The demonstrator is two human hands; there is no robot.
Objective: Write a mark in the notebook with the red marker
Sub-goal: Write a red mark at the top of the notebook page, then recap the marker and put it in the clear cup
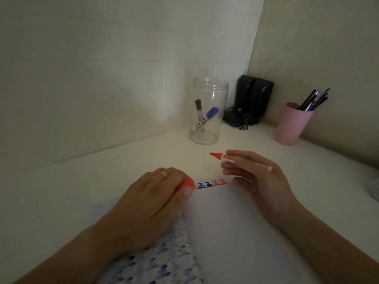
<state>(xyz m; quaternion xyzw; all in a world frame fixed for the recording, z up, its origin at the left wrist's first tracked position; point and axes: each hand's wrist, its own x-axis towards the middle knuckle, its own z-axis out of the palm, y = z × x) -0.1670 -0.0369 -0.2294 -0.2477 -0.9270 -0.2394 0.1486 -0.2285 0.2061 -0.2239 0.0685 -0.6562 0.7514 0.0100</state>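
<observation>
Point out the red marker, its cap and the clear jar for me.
red marker point(231, 158): head view, on the barrel just behind the bare tip.
red cap point(185, 185): head view, on the cap's exposed end, in the left hand.
clear jar point(211, 85): head view, on the rim.

Left hand point(151, 193) wears a gold ring point(163, 174).

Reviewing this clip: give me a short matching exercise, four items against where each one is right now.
Items:
1. red marker
2. red cap
3. blue-capped marker
4. pens

Places:
A. pink cup
B. right hand
C. clear jar
D. left hand

Pairs: 1-B, 2-D, 3-C, 4-A
</observation>
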